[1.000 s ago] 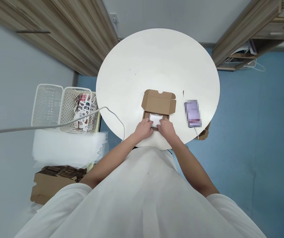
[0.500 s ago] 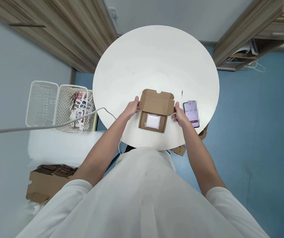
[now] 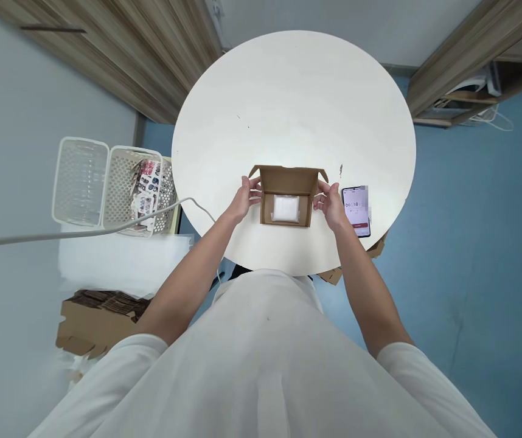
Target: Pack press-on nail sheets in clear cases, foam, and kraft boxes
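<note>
A small brown cardboard box [image 3: 289, 179] stands on the round white table [image 3: 297, 103], its lid raised steeply and the side flaps bent outward. Inside its tray lies a white wrapped packet [image 3: 285, 208]. My left hand [image 3: 241, 199] is at the left side of the lid, thumb outside and fingers against the flap and side wall. On the opposite side, my right hand [image 3: 333, 205] has its fingers curled at the right flap, partly hidden behind it.
A phone [image 3: 356, 210] with a running timer lies right of my right hand. White baskets [image 3: 110, 188] with printed sheets stand at the left, crossed by a grey cable [image 3: 151, 216]. Flattened cardboard boxes [image 3: 92, 328] are stacked at the lower left.
The lid has swung up from leaning back to nearly upright, and its side flaps now angle outward. The box sits straighter, with both hands still at its sides.
</note>
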The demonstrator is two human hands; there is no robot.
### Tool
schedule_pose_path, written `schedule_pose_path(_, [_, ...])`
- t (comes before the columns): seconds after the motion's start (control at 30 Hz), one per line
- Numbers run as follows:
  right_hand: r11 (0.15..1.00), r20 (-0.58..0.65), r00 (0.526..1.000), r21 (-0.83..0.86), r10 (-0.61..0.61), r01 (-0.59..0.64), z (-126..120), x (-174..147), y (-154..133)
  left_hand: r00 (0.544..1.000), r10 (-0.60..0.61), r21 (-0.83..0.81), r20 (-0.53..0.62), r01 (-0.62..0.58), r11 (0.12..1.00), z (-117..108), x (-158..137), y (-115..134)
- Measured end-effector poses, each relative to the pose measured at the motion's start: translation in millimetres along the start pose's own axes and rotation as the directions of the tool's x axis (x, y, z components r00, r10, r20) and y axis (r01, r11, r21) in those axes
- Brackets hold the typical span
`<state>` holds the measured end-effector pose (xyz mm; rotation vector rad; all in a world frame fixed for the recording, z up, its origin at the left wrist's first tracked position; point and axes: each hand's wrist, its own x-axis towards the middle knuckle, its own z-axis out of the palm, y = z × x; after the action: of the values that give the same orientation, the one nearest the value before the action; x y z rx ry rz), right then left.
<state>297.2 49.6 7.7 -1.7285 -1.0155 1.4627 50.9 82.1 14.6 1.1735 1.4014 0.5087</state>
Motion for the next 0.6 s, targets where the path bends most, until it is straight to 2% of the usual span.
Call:
schedule_pose_path(0.13, [1.0,0.075,0.997,-0.008,0.001,0.0,-2.4,-14.5,14.1,0.998,-0.063,0.042,0.026,0.062,0.997,-1.6,-14.9,-3.5])
schedule_pose_path(0.3, [0.999,0.227,0.974,-0.037,-0.021,0.03,-9.8,-37.6,29.4,0.996,-0.051,0.05,0.07,0.047,0.998,-0.4,-34.5,-14.5])
schedule_pose_path(0.4, [0.982,0.204,0.976,-0.15,-0.082,0.114,-11.0,-50.9,30.3,0.999,-0.029,0.183,0.024,0.024,0.983,1.6,-43.9,-20.4])
schedule_pose_path(0.5, [0.89,0.11,0.976,-0.399,-0.19,0.218,-7.8,-63.6,23.5,0.993,0.107,0.43,-0.042,-0.078,0.899,6.7,-53.3,-18.1])
schedule_pose_path(0.6, [0.721,0.138,0.949,-0.622,-0.283,0.306,1.2,-72.5,16.5,0.975,0.219,0.655,0.044,-0.193,0.73,17.3,-62.8,-9.3])
